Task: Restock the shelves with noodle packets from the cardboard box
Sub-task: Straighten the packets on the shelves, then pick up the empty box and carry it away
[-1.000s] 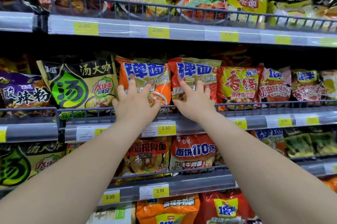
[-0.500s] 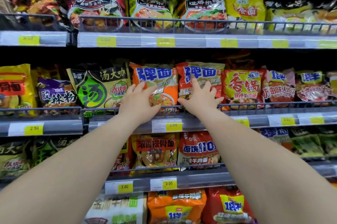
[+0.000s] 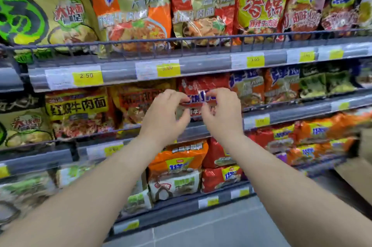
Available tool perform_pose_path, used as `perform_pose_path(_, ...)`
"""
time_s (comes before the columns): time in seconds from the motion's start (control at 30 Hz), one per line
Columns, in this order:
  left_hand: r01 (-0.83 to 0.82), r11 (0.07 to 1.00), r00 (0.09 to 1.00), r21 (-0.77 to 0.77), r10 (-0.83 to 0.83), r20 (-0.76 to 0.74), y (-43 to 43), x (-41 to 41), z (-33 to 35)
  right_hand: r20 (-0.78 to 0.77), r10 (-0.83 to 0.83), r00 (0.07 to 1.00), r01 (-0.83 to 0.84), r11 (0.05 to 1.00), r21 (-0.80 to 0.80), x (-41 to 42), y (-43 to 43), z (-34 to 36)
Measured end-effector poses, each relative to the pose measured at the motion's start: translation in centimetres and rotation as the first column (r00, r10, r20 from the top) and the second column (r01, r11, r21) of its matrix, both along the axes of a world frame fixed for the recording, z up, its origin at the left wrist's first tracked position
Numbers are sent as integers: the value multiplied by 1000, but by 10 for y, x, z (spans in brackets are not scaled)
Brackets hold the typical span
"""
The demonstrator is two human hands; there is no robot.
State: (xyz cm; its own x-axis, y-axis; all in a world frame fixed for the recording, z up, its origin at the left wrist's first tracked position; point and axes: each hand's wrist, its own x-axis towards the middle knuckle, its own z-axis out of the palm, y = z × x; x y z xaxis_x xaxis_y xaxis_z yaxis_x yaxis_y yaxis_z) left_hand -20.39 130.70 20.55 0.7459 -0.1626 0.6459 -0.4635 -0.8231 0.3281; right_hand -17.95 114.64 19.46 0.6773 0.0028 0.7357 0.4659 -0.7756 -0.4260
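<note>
Middle shelf row is sitting packed edge to edge, with the red packet (image 3: 198, 87) filling the slot at frame centre. The wire rail (image 3: 181, 41) above is fencing the upper packets. Only the grey floor (image 3: 211, 226) at lower centre is lying open.

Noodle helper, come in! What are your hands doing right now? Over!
Left hand and right hand both open, fingers curled at the red noodle packet on its shelf. Not gripping it. No cardboard box in view. Nothing in the way.
</note>
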Motion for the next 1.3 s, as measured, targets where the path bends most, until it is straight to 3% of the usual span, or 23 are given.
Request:
perform_pose_path(0.23,174,985,928,-16,-170,-333,-45,32,-29,-388,-237,891,249,968,-22,-6,-50,-31)
perform_pose_path(0.37,280,960,841,5,-242,-484,-65,22,2,-584,-272,765,330,944,-8,-34,-63,-3)
perform_pose_path(0.53,364,931,743,-17,-301,-598,-79,0,85,-722,-266,639,431,901,49,-78,-69,76)
perform_pose_path(0.73,435,898,650,-74,-369,-664,-103,-15,206,-800,-281,530,539,840,62,-124,-88,201)
perform_pose_path(0.87,510,856,608,-87,-430,-668,-130,-21,251,-784,-336,522,610,790,68,-150,-107,254)
perform_pose_path(1.1,614,784,557,-91,-512,-654,-223,-37,276,-775,-397,492,705,704,87,-187,-179,282)
perform_pose_path(1.3,627,772,555,-107,-539,-634,-343,-42,279,-774,-434,460,762,641,94,-204,-306,289)
